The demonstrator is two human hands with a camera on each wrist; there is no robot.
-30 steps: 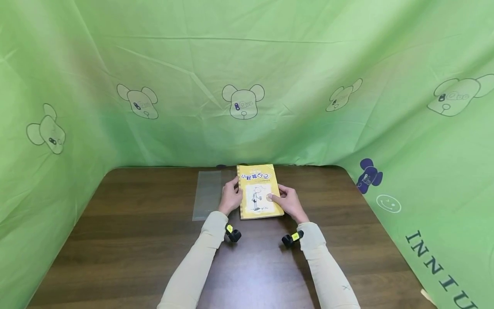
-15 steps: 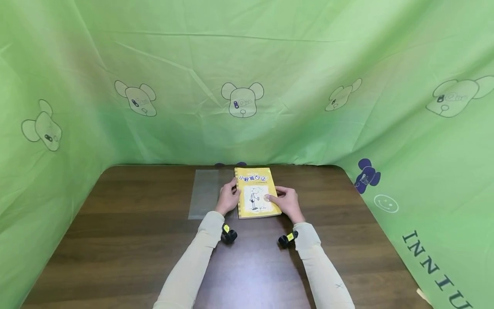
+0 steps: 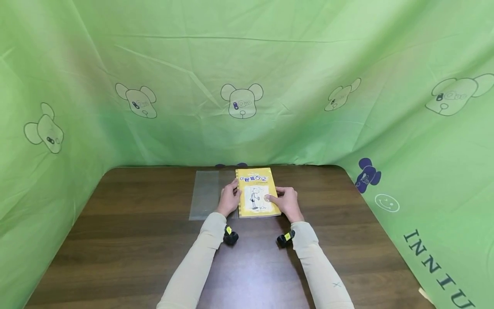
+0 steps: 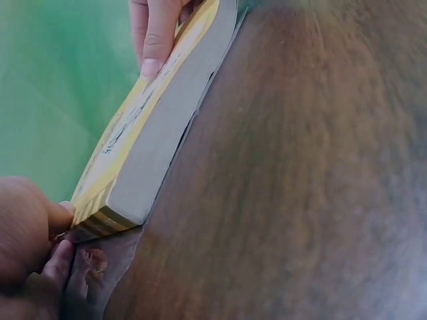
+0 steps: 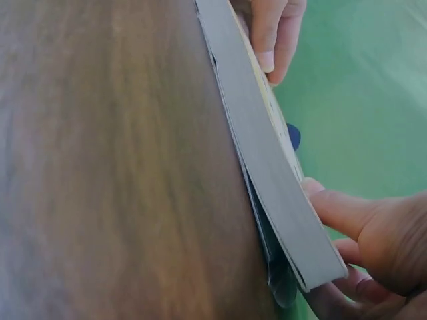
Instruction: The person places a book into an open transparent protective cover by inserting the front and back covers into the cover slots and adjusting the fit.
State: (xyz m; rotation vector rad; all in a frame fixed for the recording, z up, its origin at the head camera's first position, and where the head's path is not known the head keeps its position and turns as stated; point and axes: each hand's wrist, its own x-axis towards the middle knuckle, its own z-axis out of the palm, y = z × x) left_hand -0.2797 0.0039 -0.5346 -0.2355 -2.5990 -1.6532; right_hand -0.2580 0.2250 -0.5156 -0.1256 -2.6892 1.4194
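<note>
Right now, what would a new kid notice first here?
Probably the yellow book near the far edge of the table, with the left hand and right hand at its sides. Next, the green cloth behind, printed with cartoon animal faces. A clear sheet shows on the book's left side.

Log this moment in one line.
right grip: holds yellow book | left grip: touches spine | clear sheet: on table, showing left of book

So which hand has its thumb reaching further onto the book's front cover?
The right hand: its thumb lies well in on the front of the yellow book, while the left hand holds the spine edge.
</note>
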